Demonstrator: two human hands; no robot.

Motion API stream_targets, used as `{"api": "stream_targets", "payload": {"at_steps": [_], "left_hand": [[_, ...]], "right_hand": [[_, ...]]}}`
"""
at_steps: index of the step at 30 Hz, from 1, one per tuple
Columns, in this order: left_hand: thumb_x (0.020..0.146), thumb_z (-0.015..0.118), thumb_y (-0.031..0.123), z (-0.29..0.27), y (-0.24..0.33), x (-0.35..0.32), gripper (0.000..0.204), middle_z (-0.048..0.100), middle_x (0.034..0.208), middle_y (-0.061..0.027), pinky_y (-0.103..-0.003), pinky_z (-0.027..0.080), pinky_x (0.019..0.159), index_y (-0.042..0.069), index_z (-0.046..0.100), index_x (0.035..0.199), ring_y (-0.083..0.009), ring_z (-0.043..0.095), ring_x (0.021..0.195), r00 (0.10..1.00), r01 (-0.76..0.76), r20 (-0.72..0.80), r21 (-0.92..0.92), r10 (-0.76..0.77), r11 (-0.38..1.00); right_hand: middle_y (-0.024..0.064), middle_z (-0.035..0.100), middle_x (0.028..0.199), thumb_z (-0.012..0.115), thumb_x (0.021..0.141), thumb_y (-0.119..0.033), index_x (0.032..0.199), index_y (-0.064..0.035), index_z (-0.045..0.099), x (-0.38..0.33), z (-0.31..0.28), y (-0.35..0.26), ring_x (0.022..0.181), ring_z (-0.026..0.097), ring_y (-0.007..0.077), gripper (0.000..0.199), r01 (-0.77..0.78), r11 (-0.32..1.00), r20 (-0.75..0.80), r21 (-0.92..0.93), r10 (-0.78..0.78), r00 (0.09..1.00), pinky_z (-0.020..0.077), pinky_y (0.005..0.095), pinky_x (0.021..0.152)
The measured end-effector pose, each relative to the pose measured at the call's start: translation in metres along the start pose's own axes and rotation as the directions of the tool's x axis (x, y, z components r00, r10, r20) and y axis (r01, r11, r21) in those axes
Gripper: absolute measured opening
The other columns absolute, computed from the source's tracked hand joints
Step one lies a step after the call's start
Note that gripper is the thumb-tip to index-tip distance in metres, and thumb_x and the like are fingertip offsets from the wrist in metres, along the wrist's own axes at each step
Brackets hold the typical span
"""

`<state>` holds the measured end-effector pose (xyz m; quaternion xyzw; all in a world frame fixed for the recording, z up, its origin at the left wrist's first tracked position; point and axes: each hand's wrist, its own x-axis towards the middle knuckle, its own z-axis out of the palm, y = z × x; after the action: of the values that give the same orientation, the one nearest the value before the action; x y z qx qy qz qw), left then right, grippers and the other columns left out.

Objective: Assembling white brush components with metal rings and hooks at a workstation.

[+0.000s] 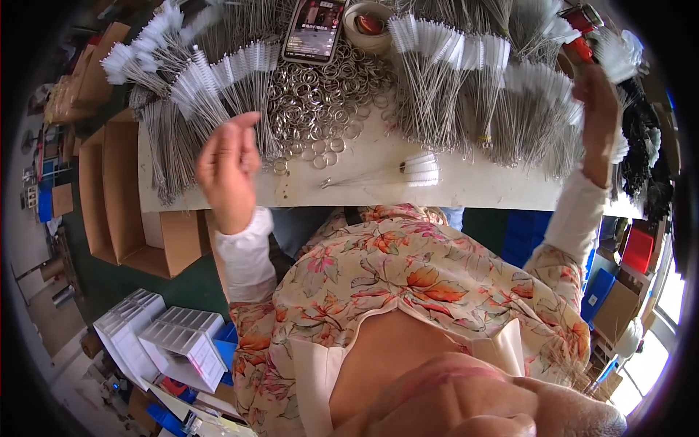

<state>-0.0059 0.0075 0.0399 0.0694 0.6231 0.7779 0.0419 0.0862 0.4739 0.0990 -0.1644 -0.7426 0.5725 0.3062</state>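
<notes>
Your floral blouse (pixel 408 284) fills the near view. Left hand (pixel 227 169) is raised over the surface (pixel 466 186), fingers curled loosely, holding nothing I can see. Right hand (pixel 597 116) is up by the white bristle brushes (pixel 510 95); can't tell its grip. One brush (pixel 397 171) lies alone beside the metal rings (pixel 320 102), w/ a phone (pixel 314 29) behind

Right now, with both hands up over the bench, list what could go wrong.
1. The right hand is raised among the wire brushes at the bench's right end; a sweep could drag some off the edge.
2. The left hand hovers beside the loose metal rings; a knock may scatter them.
3. The phone lies on that ring pile and could slide.
</notes>
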Motion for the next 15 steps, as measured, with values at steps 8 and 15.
{"api": "stream_targets", "payload": {"at_steps": [8,15], "left_hand": [[0.087,0.056,0.005,0.069,-0.036,-0.023,0.022,0.056,0.084,-0.0062,-0.021,0.046,0.052,0.004,0.058,0.109,-0.0122,0.059,0.064,0.861,-0.504,0.291,0.369,0.418,0.781],[0.09,0.048,0.0,0.057,-0.025,-0.005,0.012,0.047,0.107,-0.0162,-0.027,0.055,0.059,-0.005,0.046,0.1,-0.0225,0.064,0.069,0.621,-0.771,0.118,0.273,0.775,0.576]], "right_hand": [[0.0115,0.051,0.12,0.045,0.091,-0.005,0.113,-0.0032,0.055,-0.141,0.227,-0.035,0.107,0.051,0.0209,0.024,-0.417,0.876,0.789,0.243,0.072,0.61,0.0445,0.0319,0.088],[0.0119,0.056,0.112,0.051,0.092,-0.031,0.109,-0.0047,0.063,-0.132,0.216,-0.016,0.096,0.057,0.0201,0.033,-0.008,0.94,0.566,0.342,-0.2,0.8,0.0455,0.0316,0.086]]}}
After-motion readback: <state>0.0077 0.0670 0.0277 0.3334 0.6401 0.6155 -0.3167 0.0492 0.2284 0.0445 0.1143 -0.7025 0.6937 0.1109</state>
